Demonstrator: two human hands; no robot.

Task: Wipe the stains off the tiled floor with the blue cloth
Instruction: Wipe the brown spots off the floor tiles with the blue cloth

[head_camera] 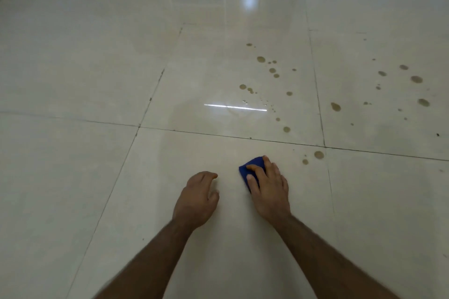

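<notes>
Glossy tiled floor point(73, 80), brown stains point(318, 154) untouched. Right hand point(268, 187) fingers press flat on soft, light blue cloth point(252, 164); left hand point(196, 199) fingers loosely curled, empty.

Right hand point(268, 189) pressed flat, left hand point(198, 198) loosely curled.

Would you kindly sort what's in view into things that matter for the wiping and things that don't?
Job:
- blue cloth, pressed under the right hand
- brown stains, beyond the cloth
- tiled floor

Not part of it:
- left hand, empty
- light glare on the tiles
</notes>
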